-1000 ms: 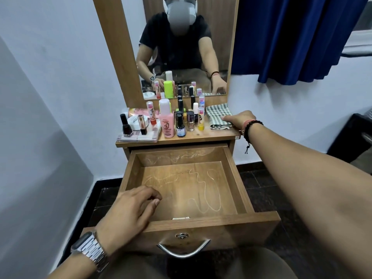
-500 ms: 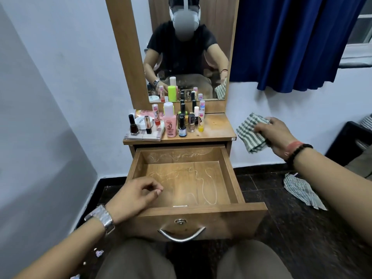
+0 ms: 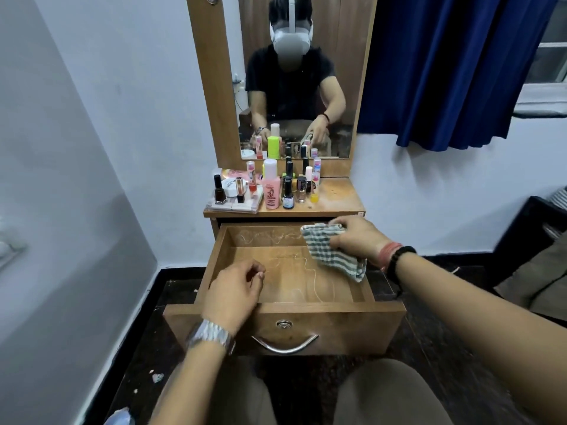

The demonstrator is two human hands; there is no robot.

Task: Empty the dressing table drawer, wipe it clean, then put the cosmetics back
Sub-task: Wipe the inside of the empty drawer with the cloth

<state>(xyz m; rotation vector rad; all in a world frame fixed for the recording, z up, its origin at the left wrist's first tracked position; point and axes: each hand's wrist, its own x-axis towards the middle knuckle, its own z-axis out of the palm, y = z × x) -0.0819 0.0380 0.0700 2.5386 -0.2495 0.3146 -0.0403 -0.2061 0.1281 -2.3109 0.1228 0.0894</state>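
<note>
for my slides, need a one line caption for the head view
Right hand holds a checked cloth over the empty open drawer; cosmetics wait on top.

right hand grips cloth over drawer | left hand seemingly empty

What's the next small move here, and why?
Probably lower the right hand so the checked cloth meets the drawer floor, then wipe. The drawer is pulled out with nothing in it, pale streaks show on its bottom, the cosmetics stand on the tabletop, and the cloth hangs above the right rear corner.
</note>
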